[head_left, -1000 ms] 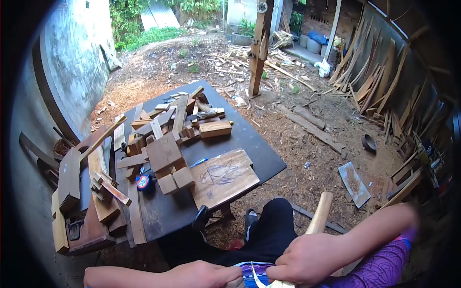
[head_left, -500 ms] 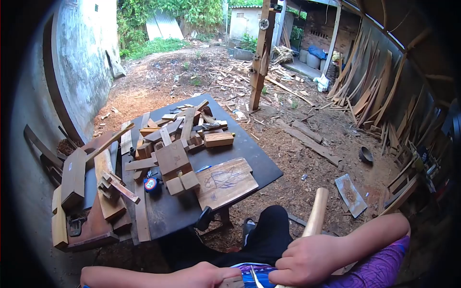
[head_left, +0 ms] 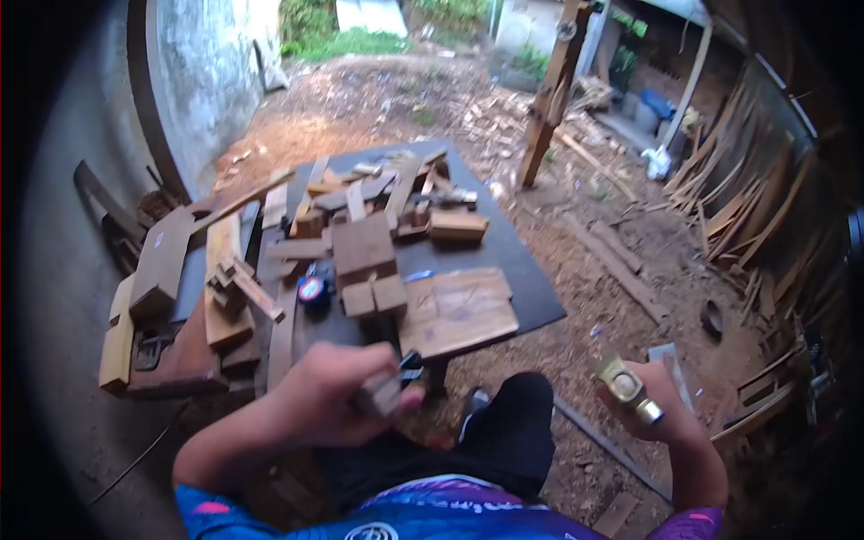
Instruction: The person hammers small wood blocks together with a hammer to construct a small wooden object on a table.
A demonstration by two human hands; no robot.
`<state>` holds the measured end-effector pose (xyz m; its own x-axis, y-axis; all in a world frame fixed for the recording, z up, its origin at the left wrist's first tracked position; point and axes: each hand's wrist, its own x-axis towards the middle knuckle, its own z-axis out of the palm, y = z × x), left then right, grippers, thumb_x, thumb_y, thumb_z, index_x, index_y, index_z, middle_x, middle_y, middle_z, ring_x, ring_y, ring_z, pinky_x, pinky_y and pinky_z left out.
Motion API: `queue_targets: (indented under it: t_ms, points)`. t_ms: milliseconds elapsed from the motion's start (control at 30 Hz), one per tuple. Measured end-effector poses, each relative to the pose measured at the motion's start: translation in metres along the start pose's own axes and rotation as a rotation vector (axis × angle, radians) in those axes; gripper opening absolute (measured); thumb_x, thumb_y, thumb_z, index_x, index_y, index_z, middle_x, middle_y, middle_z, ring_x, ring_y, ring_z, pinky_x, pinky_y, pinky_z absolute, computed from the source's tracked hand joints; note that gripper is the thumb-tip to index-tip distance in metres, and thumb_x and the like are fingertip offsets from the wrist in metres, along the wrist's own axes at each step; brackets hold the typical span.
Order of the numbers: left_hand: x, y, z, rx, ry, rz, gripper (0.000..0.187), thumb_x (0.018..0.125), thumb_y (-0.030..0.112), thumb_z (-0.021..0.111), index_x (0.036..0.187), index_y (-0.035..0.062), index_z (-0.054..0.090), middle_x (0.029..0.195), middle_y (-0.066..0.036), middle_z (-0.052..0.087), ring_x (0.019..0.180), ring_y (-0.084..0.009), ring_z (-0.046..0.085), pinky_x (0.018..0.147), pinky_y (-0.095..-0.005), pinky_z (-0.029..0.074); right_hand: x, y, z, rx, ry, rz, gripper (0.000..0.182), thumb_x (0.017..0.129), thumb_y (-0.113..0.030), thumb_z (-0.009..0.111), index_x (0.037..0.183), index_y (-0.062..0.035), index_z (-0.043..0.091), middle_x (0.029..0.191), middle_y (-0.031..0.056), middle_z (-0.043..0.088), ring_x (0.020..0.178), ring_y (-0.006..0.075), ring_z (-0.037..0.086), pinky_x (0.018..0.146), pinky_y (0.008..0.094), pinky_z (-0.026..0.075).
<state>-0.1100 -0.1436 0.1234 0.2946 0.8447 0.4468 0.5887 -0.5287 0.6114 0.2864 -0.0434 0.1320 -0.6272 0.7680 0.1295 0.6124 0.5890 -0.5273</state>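
Observation:
In front of the table's near edge, my left hand (head_left: 335,382) is closed around a small wood block (head_left: 381,394), blurred by motion. My right hand (head_left: 664,396) is out to the right, wrapped round a claw hammer (head_left: 625,385). The hammer's gold-coloured head points up at me, and its handle is hidden beneath the hand. Beyond my left hand, a flat board (head_left: 459,310) with pen lines lies on the dark table (head_left: 531,292). Left of that board is a dark wooden piece (head_left: 364,245) with two small blocks at its near end.
A blue tape measure (head_left: 313,290) lies among wood offcuts (head_left: 360,193) piled on the table. At the left are longer timbers and a metal clamp (head_left: 148,351). A wooden post (head_left: 551,94) stands beyond the table, and planks (head_left: 765,211) lean along the right wall.
Both hands have risen from my lap and spread apart. My left hand lifted the wood block toward the table; my right carried the hammer right, turning its head upward. The view has shifted too.

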Motion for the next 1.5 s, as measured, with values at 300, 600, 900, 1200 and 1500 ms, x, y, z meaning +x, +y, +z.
queue_targets:
  t_ms: [300, 600, 900, 1200, 1500]
  points:
    - [0.037, -0.089, 0.08, -0.744, 0.184, -0.225, 0.026, 0.103, 0.027, 0.074, 0.1, 0.0071, 0.057, 0.078, 0.007, 0.055, 0.068, -0.0041, 0.051, 0.062, -0.0218, 0.043, -0.005, 0.078, 0.114, 0.337, -0.17, 0.318, 0.022, 0.088, -0.017, 0.076, 0.101, -0.0034, 0.064, 0.079, 0.0038, 0.064, 0.067, 0.0127, 0.057, 0.063, 0.0342, 0.048]
    - [0.101, -0.134, 0.146, -0.278, -0.024, -0.332, 0.04, 0.1, 0.032, 0.077, 0.116, 0.0073, 0.05, 0.095, -0.002, 0.053, 0.084, -0.0112, 0.05, 0.077, -0.029, 0.047, -0.073, 0.134, 0.202, 1.068, -0.121, 0.646, 0.062, 0.096, -0.002, 0.069, 0.149, -0.003, 0.038, 0.119, 0.0132, 0.058, 0.077, 0.0139, 0.067, 0.064, 0.0302, 0.058]
    - [0.155, -0.137, 0.186, -0.042, -0.068, -0.323, 0.04, 0.09, 0.016, 0.083, 0.11, 0.0037, 0.05, 0.088, -0.007, 0.054, 0.078, -0.0154, 0.052, 0.07, -0.0334, 0.046, -0.052, 0.148, 0.188, 1.441, 0.165, 0.472, 0.085, 0.092, -0.001, 0.071, 0.164, -0.0034, 0.025, 0.125, 0.0173, 0.059, 0.079, 0.0197, 0.07, 0.061, 0.0305, 0.059]
    - [0.144, -0.129, 0.177, -0.106, -0.198, -0.3, 0.033, 0.089, 0.009, 0.078, 0.106, 0.0061, 0.049, 0.083, -0.002, 0.055, 0.076, -0.0073, 0.051, 0.067, -0.0272, 0.045, -0.013, 0.129, 0.161, 1.396, 0.142, 0.243, 0.094, 0.093, -0.001, 0.067, 0.17, -0.0123, 0.014, 0.111, 0.013, 0.061, 0.07, 0.0122, 0.063, 0.061, 0.027, 0.056]
    - [0.124, -0.114, 0.167, -0.273, -0.163, -0.505, 0.043, 0.086, 0.018, 0.091, 0.104, 0.0038, 0.055, 0.088, -0.001, 0.06, 0.082, -0.0072, 0.058, 0.071, -0.0283, 0.053, 0.059, 0.12, 0.145, 0.229, 0.856, -0.026, 0.061, 0.083, 0.013, 0.072, 0.142, -0.0007, 0.066, 0.113, 0.0126, 0.063, 0.095, 0.02, 0.065, 0.083, 0.0326, 0.054]
